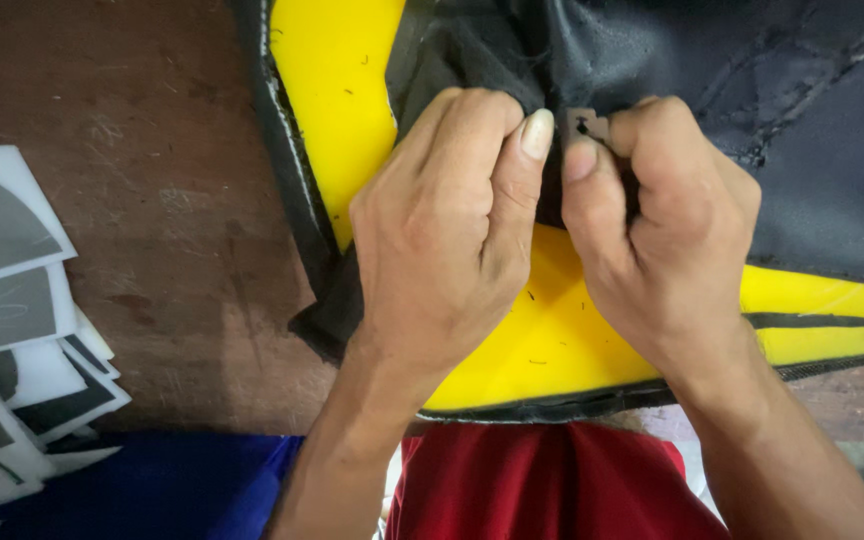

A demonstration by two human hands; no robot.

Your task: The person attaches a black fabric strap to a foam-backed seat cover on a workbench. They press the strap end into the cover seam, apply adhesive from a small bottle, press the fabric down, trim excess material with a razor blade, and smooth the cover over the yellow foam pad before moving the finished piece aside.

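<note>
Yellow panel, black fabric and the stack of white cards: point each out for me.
Yellow panel (337, 90), head view, bare upper part.
Black fabric (812, 130), head view, flat stretch at right.
Stack of white cards (12, 330), head view, middle of the pile.

brown worn table (152, 200), yellow-black fabric piece (342, 80) on it, grey-white cutouts (12, 300) at left

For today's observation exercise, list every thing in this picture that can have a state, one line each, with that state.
Left hand: closed, pinching the fabric.
Right hand: closed, grip on the tag.
Small grey tag: pinched between both thumbs.
Black fabric piece: bunched at the hands, lying over the yellow panel.
Yellow panel with black stitched edging: flat on the table, partly covered.
White and grey cut pieces: stacked loosely, overlapping.
Brown worn table: scuffed.
</note>
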